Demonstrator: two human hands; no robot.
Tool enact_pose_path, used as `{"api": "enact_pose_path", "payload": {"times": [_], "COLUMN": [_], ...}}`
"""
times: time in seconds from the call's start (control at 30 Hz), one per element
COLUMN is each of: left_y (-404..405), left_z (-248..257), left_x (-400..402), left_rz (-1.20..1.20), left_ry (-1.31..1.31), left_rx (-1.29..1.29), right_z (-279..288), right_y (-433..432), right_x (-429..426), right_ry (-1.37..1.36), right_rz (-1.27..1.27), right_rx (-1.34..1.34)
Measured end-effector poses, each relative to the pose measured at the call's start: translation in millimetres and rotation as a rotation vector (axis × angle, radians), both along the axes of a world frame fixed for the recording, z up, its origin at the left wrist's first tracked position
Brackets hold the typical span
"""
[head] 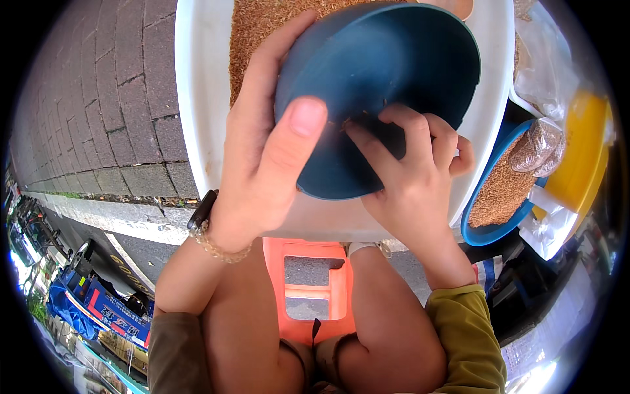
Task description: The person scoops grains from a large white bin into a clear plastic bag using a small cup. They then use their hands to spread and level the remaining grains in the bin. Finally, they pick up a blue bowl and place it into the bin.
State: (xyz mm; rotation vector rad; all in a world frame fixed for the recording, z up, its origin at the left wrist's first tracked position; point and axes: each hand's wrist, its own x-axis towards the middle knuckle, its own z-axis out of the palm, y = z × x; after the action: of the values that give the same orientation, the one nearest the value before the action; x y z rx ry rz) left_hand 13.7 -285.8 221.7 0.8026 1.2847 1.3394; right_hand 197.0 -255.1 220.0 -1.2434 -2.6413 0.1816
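Note:
My left hand [268,152] grips the rim and side of a dark blue plastic bowl [428,44], thumb on the inside and fingers round the outside. The bowl is tilted, its opening towards me and to the right. A few small brown grains lie on its inner wall. Inside the bowl are the fingers of my right hand [413,157], the index fingertip close to those grains; whether it pinches any cannot be told. Below and behind the bowl stands a large white tray [197,98] holding a layer of reddish-brown grains [261,24].
To the right, a blue basin [480,239] of brown grain holds a plastic bag of grain [536,147], beside a yellow container [581,162]. An orange plastic stool [275,285] is between my legs. Brick paving [108,98] lies left. A round object shows at the tray's far edge.

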Motion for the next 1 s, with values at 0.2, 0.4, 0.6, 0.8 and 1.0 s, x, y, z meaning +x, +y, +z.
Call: {"api": "enact_pose_path", "payload": {"times": [0.2, 0.4, 0.6, 0.8, 1.0], "left_y": [1.9, 3.8, 6.1, 7.9, 7.3], "left_z": [1.0, -1.0, 5.4, 11.0, 12.8], "left_x": [0.3, 1.0, 0.6, 3.7, -0.8], "left_rz": [-0.04, -0.104, -0.051, 0.002, 0.097], "left_ry": [0.058, 0.134, 0.023, 0.017, -0.078], "left_rx": [0.008, 0.015, -0.092, -0.102, -0.204], "right_z": [5.3, 6.8, 4.6, -1.2, 10.6], "right_y": [1.1, -0.2, -4.6, -2.9, 8.3], "right_x": [3.0, 4.3, 9.7, 17.2, 48.9], "right_ry": [0.041, 0.169, 0.335, 0.529, 0.578], "right_rz": [0.118, 0.21, 0.223, 0.228, 0.087], "right_rx": [-0.067, -0.161, -0.065, -0.021, 0.119]}}
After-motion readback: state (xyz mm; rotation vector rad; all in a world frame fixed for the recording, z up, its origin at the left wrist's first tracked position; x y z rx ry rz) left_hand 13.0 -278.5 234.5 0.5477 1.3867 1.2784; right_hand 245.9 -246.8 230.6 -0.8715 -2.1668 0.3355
